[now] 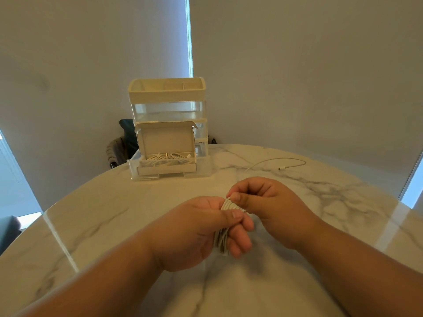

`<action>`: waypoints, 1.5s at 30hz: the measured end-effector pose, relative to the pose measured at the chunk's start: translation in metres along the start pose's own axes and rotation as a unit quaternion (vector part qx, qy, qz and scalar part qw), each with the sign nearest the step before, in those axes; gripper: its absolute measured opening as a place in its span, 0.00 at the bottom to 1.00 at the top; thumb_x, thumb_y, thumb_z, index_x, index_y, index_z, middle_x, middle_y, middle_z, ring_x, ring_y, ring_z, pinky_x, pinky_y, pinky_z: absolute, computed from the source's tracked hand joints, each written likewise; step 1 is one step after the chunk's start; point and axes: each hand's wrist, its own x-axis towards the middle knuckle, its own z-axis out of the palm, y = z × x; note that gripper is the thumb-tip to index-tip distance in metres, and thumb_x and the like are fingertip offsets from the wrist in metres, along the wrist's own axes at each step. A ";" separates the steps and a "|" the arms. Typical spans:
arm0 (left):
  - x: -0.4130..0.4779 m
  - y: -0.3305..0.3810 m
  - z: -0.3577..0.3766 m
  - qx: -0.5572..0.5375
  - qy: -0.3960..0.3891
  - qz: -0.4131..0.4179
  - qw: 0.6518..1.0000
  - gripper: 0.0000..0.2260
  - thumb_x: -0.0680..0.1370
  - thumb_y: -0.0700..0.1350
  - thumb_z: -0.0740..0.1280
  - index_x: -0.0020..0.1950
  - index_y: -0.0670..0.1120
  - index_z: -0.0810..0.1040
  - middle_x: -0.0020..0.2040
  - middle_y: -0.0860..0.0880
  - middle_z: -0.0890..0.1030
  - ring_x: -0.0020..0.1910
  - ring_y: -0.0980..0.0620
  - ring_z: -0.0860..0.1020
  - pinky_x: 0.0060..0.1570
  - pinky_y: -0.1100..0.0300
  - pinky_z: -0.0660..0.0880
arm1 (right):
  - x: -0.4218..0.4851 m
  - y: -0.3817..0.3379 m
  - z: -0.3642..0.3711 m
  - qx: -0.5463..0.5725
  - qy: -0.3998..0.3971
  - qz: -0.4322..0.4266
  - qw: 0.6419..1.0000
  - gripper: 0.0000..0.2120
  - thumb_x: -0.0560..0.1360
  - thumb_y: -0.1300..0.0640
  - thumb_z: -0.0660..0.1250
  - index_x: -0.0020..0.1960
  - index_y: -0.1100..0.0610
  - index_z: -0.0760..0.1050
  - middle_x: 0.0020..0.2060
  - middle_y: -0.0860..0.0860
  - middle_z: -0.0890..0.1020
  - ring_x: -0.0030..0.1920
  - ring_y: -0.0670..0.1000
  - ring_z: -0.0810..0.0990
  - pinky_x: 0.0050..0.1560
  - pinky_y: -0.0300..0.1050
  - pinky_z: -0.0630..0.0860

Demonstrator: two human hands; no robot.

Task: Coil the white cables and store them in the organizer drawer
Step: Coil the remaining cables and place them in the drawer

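A round marble desk (103, 225) fills the lower view. Pale roller blinds (91, 53) hang behind it, and a chair (119, 147) draped with dark cloth stands at its far edge. On the far side of the desk stands a stacked organizer (168, 92), with a cream tray on top and clear tiers below. Its bottom drawer (203, 170) is pulled out toward the person. A shallow cardboard box (166, 169) sits in that drawer, its lid flap raised upright against the tiers behind, and white stored cables (164, 157) lie bundled in it. To the right of the organizer a loose cable (281, 159) lies in an open curve on the desk. Its near end runs toward the hands, and whether it joins the coil cannot be told. Bare marble lies between the hands and the drawer.

The coiled cable (227, 205) is held above the desk's near middle, between both hands. It is white and wound in many tight loops into a flattened hank. The left grip (194, 232) is closed round it, fingers curled under and thumb pressed on top. The right grip (263, 202) pinches the hank's upper end between thumb and forefinger, the other fingers curled.
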 end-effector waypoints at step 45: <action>0.014 0.016 -0.020 -0.167 0.350 0.138 0.911 0.08 0.81 0.38 0.61 0.56 0.36 0.77 0.48 0.41 0.86 0.44 0.49 0.85 0.48 0.58 0.81 | -0.012 -0.008 0.033 -0.370 -0.041 -0.041 0.927 0.08 0.77 0.51 0.67 0.52 0.48 0.84 0.42 0.44 0.84 0.45 0.42 0.79 0.46 0.38 0.74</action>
